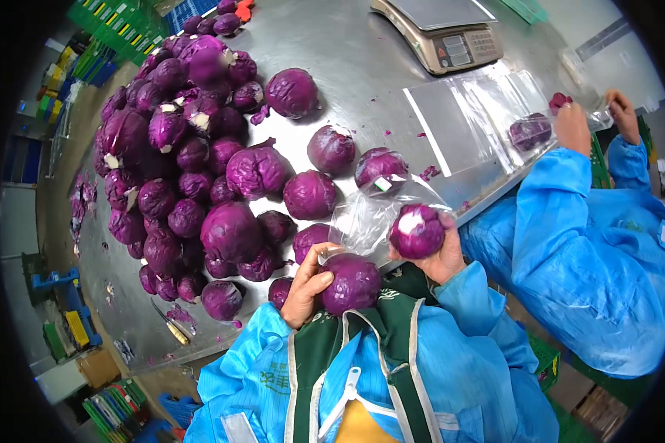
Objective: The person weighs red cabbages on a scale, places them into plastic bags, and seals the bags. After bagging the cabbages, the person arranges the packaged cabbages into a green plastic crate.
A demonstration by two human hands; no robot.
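Observation:
My left hand (307,289) is closed around a smooth red cabbage (352,283) close to my apron. In my right hand (448,255) is a second red cabbage (417,231), its pale cut stem facing up. Just beyond both hands a clear plastic bag (369,214) lies crumpled on the metal table (362,81). A bagged red cabbage (381,170) with a small white label sits behind that bag. Loose red cabbages (309,195) stand near my left hand, and a large heap of them (230,232) fills the table's left side.
A knife with a wooden handle (176,331) lies at the table's near left. A digital scale (451,44) stands at the far side. Flat clear bags (451,118) lie at right, where a co-worker in a blue sleeve (554,184) handles a bagged cabbage (530,132). Green crates (118,29) stand behind.

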